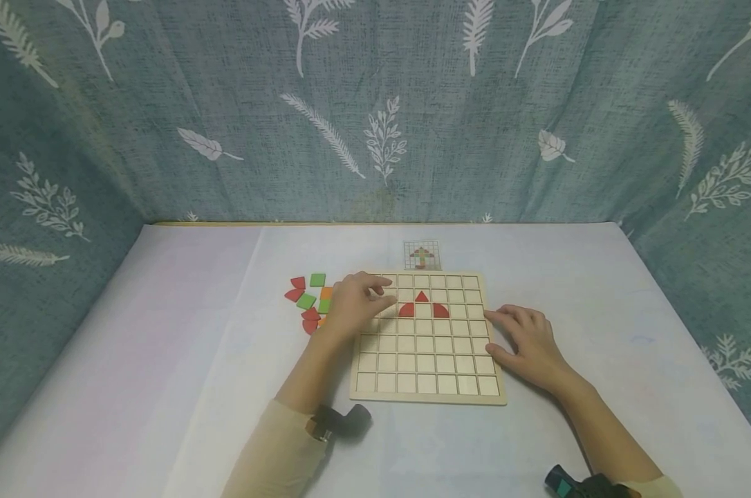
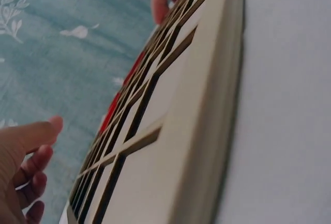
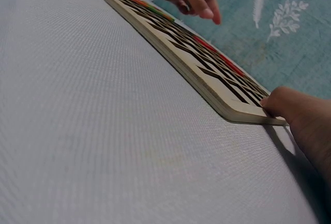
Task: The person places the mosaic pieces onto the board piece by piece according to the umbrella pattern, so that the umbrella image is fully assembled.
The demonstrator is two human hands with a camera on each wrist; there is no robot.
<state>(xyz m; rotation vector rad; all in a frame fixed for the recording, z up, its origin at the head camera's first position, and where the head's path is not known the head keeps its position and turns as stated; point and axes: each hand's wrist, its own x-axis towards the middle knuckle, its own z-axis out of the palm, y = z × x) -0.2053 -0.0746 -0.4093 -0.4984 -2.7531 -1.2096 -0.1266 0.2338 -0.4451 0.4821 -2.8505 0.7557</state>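
Along the three o'clock edge of the grid board (image 1: 428, 399), I see the right hand (image 1: 531, 348) resting thumb and fingertips, its grip unclasped. At ten o'clock the left hand (image 1: 353, 302) hovers over the board, grip parted, nothing visible in it. I judge the step to be filling the board; the next move calls for pinching up a loose piece, likely from the red, green and orange pieces (image 1: 306, 301) at half past nine. Toward twelve, the board holds two red quarter-rounds (image 1: 406, 311) and, one row farther, a red triangle (image 1: 422, 297). Beyond, on the surface (image 1: 214, 387), lies a small pattern card (image 1: 422, 256).
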